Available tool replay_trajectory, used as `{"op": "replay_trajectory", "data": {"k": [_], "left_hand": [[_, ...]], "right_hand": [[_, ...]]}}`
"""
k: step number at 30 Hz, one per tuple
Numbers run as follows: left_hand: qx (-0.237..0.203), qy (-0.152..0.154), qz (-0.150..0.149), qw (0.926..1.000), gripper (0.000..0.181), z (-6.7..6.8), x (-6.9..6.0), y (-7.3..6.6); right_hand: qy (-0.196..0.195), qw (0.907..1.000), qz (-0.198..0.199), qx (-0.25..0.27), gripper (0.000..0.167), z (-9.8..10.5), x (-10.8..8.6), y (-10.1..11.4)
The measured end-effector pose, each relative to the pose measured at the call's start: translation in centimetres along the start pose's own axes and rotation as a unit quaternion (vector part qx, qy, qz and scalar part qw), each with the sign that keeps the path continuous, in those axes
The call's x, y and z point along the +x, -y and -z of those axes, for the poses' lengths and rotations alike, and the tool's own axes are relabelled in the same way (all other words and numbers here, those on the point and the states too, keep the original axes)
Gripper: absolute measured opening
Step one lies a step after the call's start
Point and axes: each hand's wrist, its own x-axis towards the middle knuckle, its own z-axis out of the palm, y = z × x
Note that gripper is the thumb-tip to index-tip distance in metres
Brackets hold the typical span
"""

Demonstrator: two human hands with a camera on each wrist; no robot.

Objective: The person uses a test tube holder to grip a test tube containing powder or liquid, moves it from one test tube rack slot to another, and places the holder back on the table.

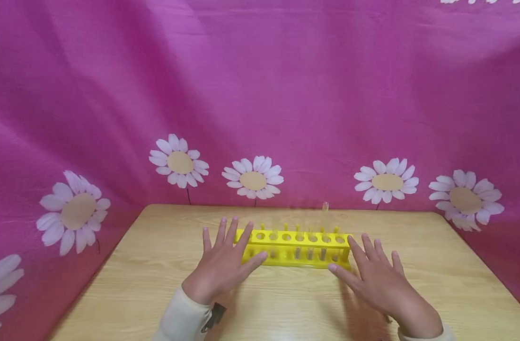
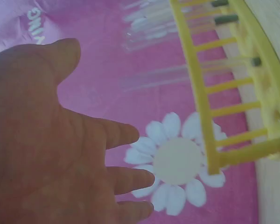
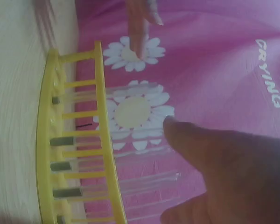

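At the left edge, one cut-off flower [image 1: 4, 274] is shown on the pink curtain [image 1: 285, 94], followed by three whole flowers [image 1: 78, 211], the third of which is placed behind the rack. Below them, one wooden table [image 1: 127, 284] is bordered by the curtain. One left hand [image 1: 221, 270], extended from one pale sleeve [image 1: 179, 319], is held at the left end of the rack; its fingers are kept straight and spread wide, and nothing is gripped. One yellow rack [image 1: 281, 261] is stood upright on the table, between the two hands. Five clear tubes [image 1: 325, 215] are seated upright in it: one is set apart toward the left, and four are lined up in a row toward the right. A dark lower end is seen on each tube in the right wrist view. One right hand [image 1: 376, 286] is held at the right end of the rack, its fingers likewise straight and wide, with nothing gripped. Whether either hand touches the rack cannot be told. Farther right, two whole flowers [image 1: 387, 182] are displayed.
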Motion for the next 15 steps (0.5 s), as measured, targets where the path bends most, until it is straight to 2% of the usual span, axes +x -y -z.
{"op": "replay_trajectory", "data": {"k": [5,10,15], "left_hand": [[-0.010,0.011,0.014,0.9998,0.084,-0.6,0.9,0.9],[-0.047,0.020,0.017,0.9985,0.083,-0.9,1.4,1.8],[-0.070,0.013,0.014,0.9973,0.081,-0.9,1.8,2.7]], "right_hand": [[0.013,0.9998,-0.015,-0.005,0.101,-0.1,0.3,-1.6],[0.029,0.9990,-0.022,-0.025,0.101,-0.4,0.7,-3.2],[0.049,0.9976,-0.031,-0.037,0.101,-0.5,1.6,-4.4]]}}
